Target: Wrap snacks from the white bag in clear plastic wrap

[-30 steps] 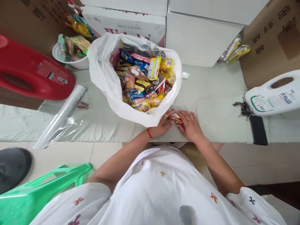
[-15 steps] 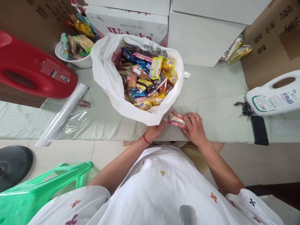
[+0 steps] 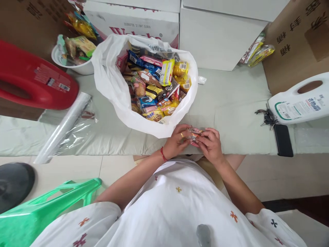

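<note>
Between my two hands, at the table's near edge, is a small stack of wrapped snacks (image 3: 195,134) in clear, red and pink packaging. My left hand (image 3: 179,140), with a ring and a red string bracelet, is closed on its left end. On the right end, the fingers of my right hand (image 3: 210,143) grip it too. Just beyond my left hand sits a white plastic bag (image 3: 151,131) with its mouth wide, full of small colourful snack packets (image 3: 154,91). My fingers partly cover the held snacks.
At left stand a red jug (image 3: 55,77), a roll of clear plastic (image 3: 61,128) and a white bowl (image 3: 87,67) of packets. White boxes (image 3: 218,37) line the back. To the right are a white detergent bottle (image 3: 298,106), keys (image 3: 268,117) and a black phone (image 3: 282,140). A green stool (image 3: 48,206) is below left.
My left hand has come out from beside the bag and taken hold of the snacks' left end. My right hand keeps its hold, and the view has shifted slightly.
</note>
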Available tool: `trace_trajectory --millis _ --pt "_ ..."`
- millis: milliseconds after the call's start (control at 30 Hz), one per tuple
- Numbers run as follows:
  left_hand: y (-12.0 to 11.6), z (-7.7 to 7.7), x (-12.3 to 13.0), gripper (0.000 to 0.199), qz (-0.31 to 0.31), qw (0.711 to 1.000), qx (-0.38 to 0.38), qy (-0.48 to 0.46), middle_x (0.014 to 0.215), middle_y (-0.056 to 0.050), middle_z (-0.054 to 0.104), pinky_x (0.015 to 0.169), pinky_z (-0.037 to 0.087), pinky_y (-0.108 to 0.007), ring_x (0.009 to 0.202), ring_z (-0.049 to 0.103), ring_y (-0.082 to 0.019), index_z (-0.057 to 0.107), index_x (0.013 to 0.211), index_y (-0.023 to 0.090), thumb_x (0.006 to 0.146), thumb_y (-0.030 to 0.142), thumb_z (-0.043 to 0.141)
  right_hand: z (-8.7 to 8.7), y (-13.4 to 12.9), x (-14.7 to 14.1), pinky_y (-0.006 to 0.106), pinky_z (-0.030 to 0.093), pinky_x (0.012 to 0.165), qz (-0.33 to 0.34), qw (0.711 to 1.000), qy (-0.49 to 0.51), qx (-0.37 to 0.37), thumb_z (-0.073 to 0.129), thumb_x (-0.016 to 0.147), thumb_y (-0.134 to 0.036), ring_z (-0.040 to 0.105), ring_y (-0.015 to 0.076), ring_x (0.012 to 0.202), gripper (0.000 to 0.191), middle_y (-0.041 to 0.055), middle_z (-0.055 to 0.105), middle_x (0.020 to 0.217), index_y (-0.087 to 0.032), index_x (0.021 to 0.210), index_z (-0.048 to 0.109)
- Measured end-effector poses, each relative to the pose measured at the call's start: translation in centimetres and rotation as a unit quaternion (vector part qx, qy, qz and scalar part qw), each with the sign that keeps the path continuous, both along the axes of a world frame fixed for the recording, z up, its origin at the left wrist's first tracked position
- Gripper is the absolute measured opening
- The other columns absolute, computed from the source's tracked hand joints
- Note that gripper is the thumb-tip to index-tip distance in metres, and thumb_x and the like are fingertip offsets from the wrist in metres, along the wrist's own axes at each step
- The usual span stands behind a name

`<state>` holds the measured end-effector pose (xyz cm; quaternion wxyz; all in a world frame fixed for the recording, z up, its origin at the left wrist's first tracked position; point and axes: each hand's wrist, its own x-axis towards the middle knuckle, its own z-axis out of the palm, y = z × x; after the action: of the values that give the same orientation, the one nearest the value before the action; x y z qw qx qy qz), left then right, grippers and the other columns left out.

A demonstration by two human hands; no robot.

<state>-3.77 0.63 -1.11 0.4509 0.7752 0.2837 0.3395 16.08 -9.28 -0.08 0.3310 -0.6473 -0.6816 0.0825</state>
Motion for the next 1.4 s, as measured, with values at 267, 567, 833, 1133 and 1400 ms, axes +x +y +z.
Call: trace_trajectory --millis 267,567,833,1133,1400 --pt "0.3 -0.6 1.0 0.037 0.144 0.97 -0.154 0.122 0.073 0.001 0.056 0.068 0.049 -0.032 0.068 0.056 -0.016 0.061 0.096 0.019 0.09 0.054 0.07 -0.1 -0.5 -1.4 0.049 0.043 0.097 0.002 0.997 -0.08 -0.006 0.058 0.097 -0.021 0.056 0.0284 0.109 0.024 0.0062 0.071 0.097 -0.033 0.103 0.079" --pt "0.2 0.0 1.1 0.017 0.073 0.993 0.017 0.096 0.09 -0.005 0.066 0.084 0.054 -0.034 0.086 0.063 -0.019 0.068 0.09 0.02 0.099 0.025 0.054 -0.2 -1.9 -1.9 0.049 0.041 0.095 0.02 0.992 -0.116 -0.036 0.057 0.097 -0.024 0.054 0.0296 0.11 0.033 0.0063 0.073 0.111 -0.031 0.124 0.075" --pt "-1.8 -1.7 1.5 0.026 -0.015 0.963 0.251 0.102 0.128 -0.012 0.072 0.106 0.056 -0.042 0.128 0.063 -0.024 0.069 0.115 0.016 0.103 0.015 0.047 0.2 -1.4 -2.7 0.05 0.041 0.095 0.008 0.993 -0.099 -0.071 0.057 0.1 -0.023 0.052 0.0299 0.111 0.027 0.0089 0.071 0.11 -0.026 0.116 0.077" --pt "-3.5 -3.0 -0.3 0.04 -0.023 0.924 0.329 0.192 0.151 -0.014 0.059 0.105 0.057 -0.045 0.145 0.053 -0.029 0.059 0.144 0.017 0.104 0.021 0.053 1.9 -1.9 1.0 0.05 0.05 0.106 -0.031 0.984 0.176 -0.006 0.055 0.102 -0.024 0.06 0.0259 0.122 0.026 0.0051 0.074 0.11 -0.031 0.116 0.076" --pt "-3.3 -3.0 0.0 0.036 -0.005 0.934 0.316 0.166 0.148 -0.014 0.062 0.102 0.058 -0.044 0.143 0.055 -0.029 0.064 0.138 0.019 0.102 0.022 0.058 -0.2 -1.9 2.1 0.048 0.051 0.098 -0.025 0.999 0.026 -0.005 0.059 0.098 -0.018 0.058 0.0259 0.11 0.027 0.0067 0.07 0.105 -0.03 0.115 0.077"
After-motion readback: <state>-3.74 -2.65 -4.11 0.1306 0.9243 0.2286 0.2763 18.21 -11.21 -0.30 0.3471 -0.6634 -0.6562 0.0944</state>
